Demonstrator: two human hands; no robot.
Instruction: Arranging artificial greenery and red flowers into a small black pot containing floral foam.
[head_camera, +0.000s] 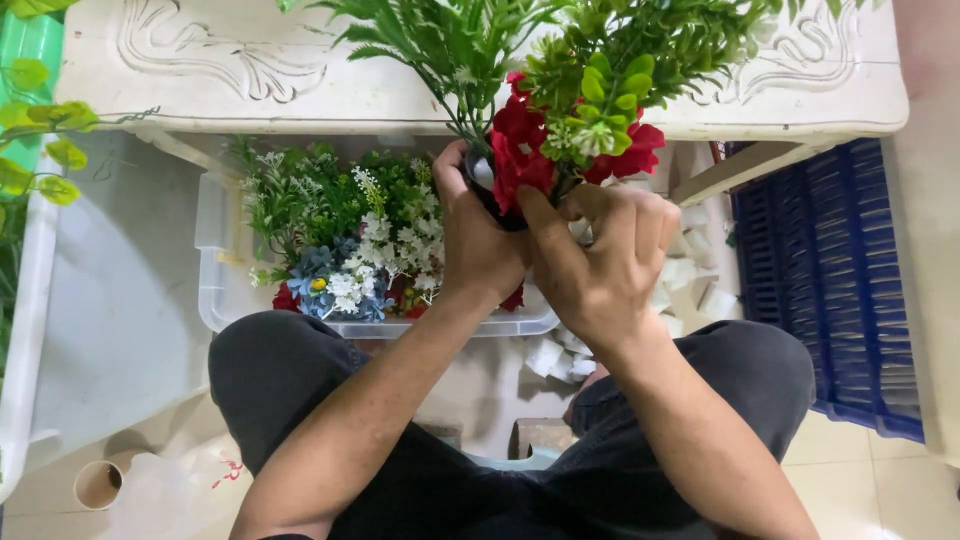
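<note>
Head view: white carved table (200, 70) above, clear tub (215, 290) of loose flowers below. Small dark pot (490, 195) of red flowers (520, 150) over lap, clasped by left hand (480, 240), steadied by right hand (605, 260) curled against it. Likely risk: top-heavy stems tipping out under slack grip.

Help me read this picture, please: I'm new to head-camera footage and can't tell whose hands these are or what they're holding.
There is one picture, taken by a camera worn on a person's head and looking down, so the two bare arms are the wearer's own, with the knees in dark trousers below. The left hand and the right hand together grip a small dark pot that holds an artificial bouquet of red flowers and green sprigs. Behind it stands a white carved table. On the floor beneath the hands sits a clear plastic tub filled with more artificial flowers, white, blue and red. White foam pieces lie beside it, and a blue crate is at the right.
</note>
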